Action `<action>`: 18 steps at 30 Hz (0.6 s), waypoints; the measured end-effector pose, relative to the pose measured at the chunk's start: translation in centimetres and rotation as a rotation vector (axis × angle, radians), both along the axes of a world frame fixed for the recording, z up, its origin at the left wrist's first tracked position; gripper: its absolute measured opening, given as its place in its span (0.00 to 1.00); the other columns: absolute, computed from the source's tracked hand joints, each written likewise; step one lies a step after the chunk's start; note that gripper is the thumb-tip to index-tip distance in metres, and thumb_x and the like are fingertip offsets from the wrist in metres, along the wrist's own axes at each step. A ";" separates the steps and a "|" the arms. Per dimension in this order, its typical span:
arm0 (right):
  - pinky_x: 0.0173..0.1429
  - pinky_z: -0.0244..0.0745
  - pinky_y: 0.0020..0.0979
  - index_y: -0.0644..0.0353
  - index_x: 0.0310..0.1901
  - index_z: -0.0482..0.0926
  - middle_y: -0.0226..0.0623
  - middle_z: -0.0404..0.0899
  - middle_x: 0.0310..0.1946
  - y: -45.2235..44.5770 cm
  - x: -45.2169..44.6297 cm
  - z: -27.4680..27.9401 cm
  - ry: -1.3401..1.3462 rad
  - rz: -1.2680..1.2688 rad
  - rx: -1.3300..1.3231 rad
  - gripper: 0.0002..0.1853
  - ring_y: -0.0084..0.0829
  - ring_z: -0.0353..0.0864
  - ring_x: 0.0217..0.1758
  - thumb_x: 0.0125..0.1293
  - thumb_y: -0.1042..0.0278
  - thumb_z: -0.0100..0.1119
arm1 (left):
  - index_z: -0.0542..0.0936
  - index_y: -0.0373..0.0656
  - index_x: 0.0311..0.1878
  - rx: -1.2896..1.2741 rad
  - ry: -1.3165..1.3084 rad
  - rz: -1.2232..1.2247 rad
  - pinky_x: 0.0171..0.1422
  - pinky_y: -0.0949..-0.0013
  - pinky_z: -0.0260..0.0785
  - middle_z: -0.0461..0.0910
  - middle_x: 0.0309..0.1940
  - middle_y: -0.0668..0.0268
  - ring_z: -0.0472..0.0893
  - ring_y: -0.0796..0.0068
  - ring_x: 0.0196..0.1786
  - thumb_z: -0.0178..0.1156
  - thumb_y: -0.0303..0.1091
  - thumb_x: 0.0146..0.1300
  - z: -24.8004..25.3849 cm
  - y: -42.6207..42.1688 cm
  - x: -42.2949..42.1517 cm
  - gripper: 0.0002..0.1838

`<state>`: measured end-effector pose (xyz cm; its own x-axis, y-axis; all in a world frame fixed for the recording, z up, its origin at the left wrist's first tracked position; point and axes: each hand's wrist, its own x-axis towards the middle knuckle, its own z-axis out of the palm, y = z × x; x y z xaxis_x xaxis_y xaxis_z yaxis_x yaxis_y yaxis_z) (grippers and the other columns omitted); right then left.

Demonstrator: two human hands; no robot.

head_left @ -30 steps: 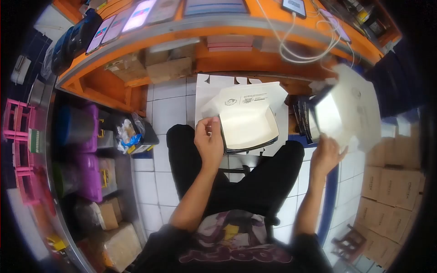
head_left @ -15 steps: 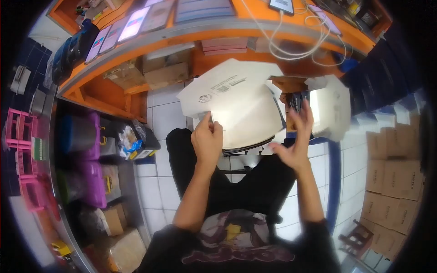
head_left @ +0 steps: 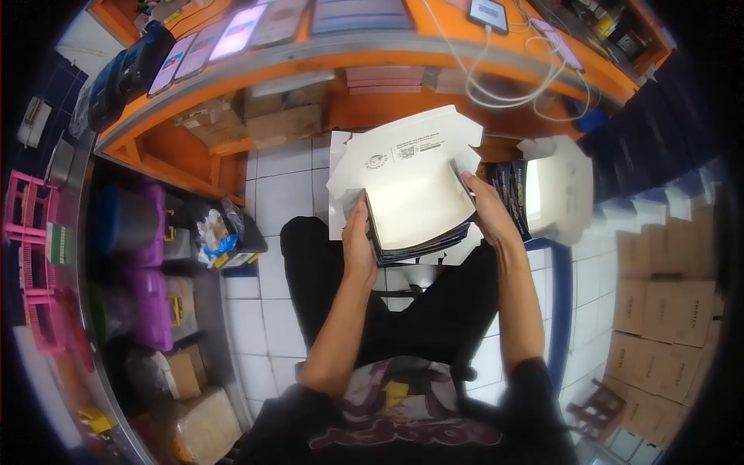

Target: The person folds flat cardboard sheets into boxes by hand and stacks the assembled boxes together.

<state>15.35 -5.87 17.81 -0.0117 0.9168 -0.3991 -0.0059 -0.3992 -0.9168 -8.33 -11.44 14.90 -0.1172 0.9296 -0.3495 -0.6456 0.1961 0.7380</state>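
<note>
An open cardboard box (head_left: 418,201), cream inside and dark outside, tops a nested stack above my lap. Its printed lid flap leans back toward the orange table. My left hand (head_left: 358,242) presses on the left wall of the box, its fingers together and upright. My right hand (head_left: 490,208) grips the right wall, with fingertips at the upper right corner. Behind the stack lies a flat white sheet (head_left: 339,167). A second stack of boxes (head_left: 559,186), with dark printed sides, is to the right of my right hand.
Phones (head_left: 238,32) and white cables (head_left: 535,97) lie on the orange table (head_left: 372,48) ahead. Purple bins (head_left: 155,310) and a black bin of litter (head_left: 221,232) are at the left. Brown cartons (head_left: 663,318) are piled at the right.
My right hand has let go of the stack at the right and come to the middle stack's right wall. Another box now tops that stack, its walls standing up between my hands.
</note>
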 end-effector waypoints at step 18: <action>0.54 0.85 0.31 0.62 0.78 0.62 0.43 0.78 0.63 1.5 0.8 4.0 -0.114 0.216 -0.241 0.35 0.29 0.82 0.58 0.74 0.56 0.54 | 0.65 0.32 0.77 -0.023 0.032 0.016 0.79 0.68 0.59 0.67 0.76 0.52 0.67 0.66 0.76 0.58 0.39 0.78 -2.2 0.0 0.4 0.31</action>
<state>16.10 -4.40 21.76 -0.1385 0.7774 -0.6136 0.1996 -0.5850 -0.7861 -7.91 -11.47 12.73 -0.1437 0.9190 -0.3671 -0.6253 0.2031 0.7535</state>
